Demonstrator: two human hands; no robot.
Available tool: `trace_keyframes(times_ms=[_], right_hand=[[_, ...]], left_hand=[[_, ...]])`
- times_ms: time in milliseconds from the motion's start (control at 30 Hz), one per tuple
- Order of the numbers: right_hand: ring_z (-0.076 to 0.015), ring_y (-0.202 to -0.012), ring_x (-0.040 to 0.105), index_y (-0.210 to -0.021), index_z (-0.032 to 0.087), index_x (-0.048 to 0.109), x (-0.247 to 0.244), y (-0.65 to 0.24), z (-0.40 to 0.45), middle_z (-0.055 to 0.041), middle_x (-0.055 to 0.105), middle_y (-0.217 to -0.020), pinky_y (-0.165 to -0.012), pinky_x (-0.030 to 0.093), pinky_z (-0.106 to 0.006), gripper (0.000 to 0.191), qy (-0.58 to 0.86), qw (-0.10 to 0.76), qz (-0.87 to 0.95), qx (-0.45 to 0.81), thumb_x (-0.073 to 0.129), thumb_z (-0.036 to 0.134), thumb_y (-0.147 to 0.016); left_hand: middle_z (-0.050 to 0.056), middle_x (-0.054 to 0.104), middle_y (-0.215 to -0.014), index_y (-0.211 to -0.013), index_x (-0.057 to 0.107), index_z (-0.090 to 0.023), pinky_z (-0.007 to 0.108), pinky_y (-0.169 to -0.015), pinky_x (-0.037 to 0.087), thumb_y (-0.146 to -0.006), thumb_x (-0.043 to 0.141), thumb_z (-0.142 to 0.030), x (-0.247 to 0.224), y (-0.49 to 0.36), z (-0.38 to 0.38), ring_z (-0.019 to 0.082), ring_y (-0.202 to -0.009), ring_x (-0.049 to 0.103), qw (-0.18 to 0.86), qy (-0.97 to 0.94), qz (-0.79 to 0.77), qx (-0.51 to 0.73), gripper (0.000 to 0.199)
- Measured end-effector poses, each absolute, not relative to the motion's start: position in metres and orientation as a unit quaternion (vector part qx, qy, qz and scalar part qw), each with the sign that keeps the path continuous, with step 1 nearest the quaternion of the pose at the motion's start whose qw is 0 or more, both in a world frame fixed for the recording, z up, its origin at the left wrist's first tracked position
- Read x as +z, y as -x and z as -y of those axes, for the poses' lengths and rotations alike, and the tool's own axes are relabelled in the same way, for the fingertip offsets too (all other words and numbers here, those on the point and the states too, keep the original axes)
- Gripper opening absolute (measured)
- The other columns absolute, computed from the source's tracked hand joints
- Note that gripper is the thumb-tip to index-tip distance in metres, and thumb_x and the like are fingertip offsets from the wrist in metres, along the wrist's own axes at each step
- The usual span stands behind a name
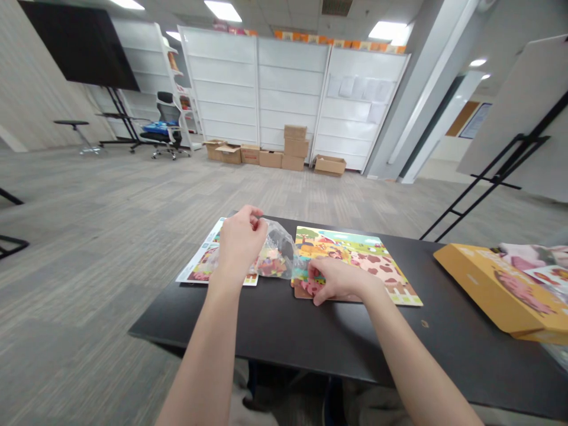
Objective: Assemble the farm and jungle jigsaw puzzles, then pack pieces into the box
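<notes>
OK so your left hand (pixel 242 239) has its fingertips pinched together on the top of the clear bag (pixel 284 248), and the colorful pieces (pixel 272 264) are bunched up inside it. Your right hand (pixel 341 278) is over the near left corner of the board (pixel 360 251), fingers bent, thumb a bit apart from them; honestly can't tell if there's anything between. The board lies flat toward the far edge of the counter (pixel 288 337), farm animals all over it. Bag's just left of that, partly over the sheet (pixel 199 266), which is by the counter's left edge. Way over toward the counter's right end you've got the orange box (pixel 481 290), angled, well apart from everything in your hands.
</notes>
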State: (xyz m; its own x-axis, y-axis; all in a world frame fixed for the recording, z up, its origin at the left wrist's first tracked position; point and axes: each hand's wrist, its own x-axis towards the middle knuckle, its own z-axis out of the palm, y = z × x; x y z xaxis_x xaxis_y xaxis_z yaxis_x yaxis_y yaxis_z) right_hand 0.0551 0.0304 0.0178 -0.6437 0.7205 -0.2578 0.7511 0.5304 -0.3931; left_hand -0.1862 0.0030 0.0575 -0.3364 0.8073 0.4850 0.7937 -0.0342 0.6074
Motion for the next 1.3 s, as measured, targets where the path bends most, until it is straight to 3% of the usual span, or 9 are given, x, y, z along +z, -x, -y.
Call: trace_keyframes(times_ms=[133, 300, 467, 633, 800, 933, 1300], right_hand=[[-0.0211, -0.083, 0.061, -0.101, 0.022, 0.064, 0.021, -0.058, -0.03, -0.003, 0.067, -0.098, -0.065, 0.04, -0.026, 0.051, -0.428, 0.042, -0.865, -0.257, 0.086, 0.037, -0.057], [-0.0239, -0.089, 0.062, -0.111, 0.022, 0.066, 0.019, -0.063, -0.032, -0.0055, 0.068, -0.106, -0.069, 0.043, -0.028, 0.053, -0.412, 0.022, -0.873, -0.26, 0.082, 0.036, -0.062], [-0.0238, -0.088, 0.062, -0.107, 0.022, 0.067, 0.019, -0.063, -0.032, -0.0057, 0.067, -0.104, -0.069, 0.043, -0.029, 0.049, -0.398, 0.021, -0.881, -0.256, 0.082, 0.035, -0.063], [-0.0195, -0.079, 0.059, -0.091, 0.021, 0.062, 0.025, -0.062, -0.032, -0.0023, 0.066, -0.091, -0.062, 0.039, -0.026, 0.04, -0.415, 0.009, -0.865, -0.282, 0.084, 0.032, -0.06], [-0.0145, -0.065, 0.055, -0.075, 0.02, 0.059, 0.032, -0.064, -0.031, 0.001, 0.063, -0.073, -0.056, 0.036, -0.024, 0.016, -0.393, -0.006, -0.847, -0.356, 0.073, 0.027, -0.073], [-0.0135, -0.06, 0.057, -0.073, 0.019, 0.058, 0.032, -0.069, -0.033, 0.0019, 0.062, -0.065, -0.055, 0.039, -0.023, 0.017, -0.359, -0.035, -0.832, -0.422, 0.069, 0.031, -0.079], [-0.0178, -0.067, 0.067, -0.087, 0.019, 0.074, 0.028, -0.067, -0.033, -0.0043, 0.075, -0.077, -0.058, 0.048, -0.026, 0.02, -0.354, -0.05, -0.839, -0.411, 0.068, 0.038, -0.083]], left_hand=[[0.003, 0.072, -0.074, -0.1, 0.07, -0.018, 0.03, -0.075, 0.049, -0.08, 0.054, -0.024, 0.059, 0.191, -0.002, 0.02, -0.071, 0.069, 0.004, -0.557, -0.7, 0.447, 0.027], [0.003, 0.074, -0.077, -0.102, 0.07, -0.017, 0.029, -0.078, 0.05, -0.081, 0.053, -0.025, 0.059, 0.194, -0.001, 0.019, -0.072, 0.069, 0.012, -0.56, -0.701, 0.441, 0.028], [0.003, 0.073, -0.075, -0.103, 0.069, -0.018, 0.029, -0.076, 0.049, -0.081, 0.053, -0.025, 0.059, 0.191, 0.0, 0.019, -0.071, 0.068, 0.016, -0.569, -0.706, 0.421, 0.028], [0.002, 0.072, -0.074, -0.101, 0.07, -0.019, 0.03, -0.073, 0.047, -0.08, 0.053, -0.026, 0.057, 0.189, -0.001, 0.02, -0.072, 0.068, 0.019, -0.589, -0.698, 0.406, 0.027], [0.002, 0.072, -0.075, -0.101, 0.07, -0.02, 0.029, -0.073, 0.046, -0.08, 0.053, -0.025, 0.054, 0.188, -0.003, 0.02, -0.073, 0.067, 0.03, -0.605, -0.694, 0.389, 0.027], [0.003, 0.072, -0.077, -0.1, 0.069, -0.02, 0.03, -0.074, 0.047, -0.081, 0.053, -0.026, 0.054, 0.187, -0.003, 0.021, -0.075, 0.067, 0.037, -0.611, -0.693, 0.381, 0.026], [0.002, 0.072, -0.075, -0.101, 0.069, -0.02, 0.03, -0.071, 0.047, -0.08, 0.052, -0.023, 0.054, 0.183, -0.003, 0.021, -0.073, 0.067, 0.033, -0.643, -0.684, 0.342, 0.027]])
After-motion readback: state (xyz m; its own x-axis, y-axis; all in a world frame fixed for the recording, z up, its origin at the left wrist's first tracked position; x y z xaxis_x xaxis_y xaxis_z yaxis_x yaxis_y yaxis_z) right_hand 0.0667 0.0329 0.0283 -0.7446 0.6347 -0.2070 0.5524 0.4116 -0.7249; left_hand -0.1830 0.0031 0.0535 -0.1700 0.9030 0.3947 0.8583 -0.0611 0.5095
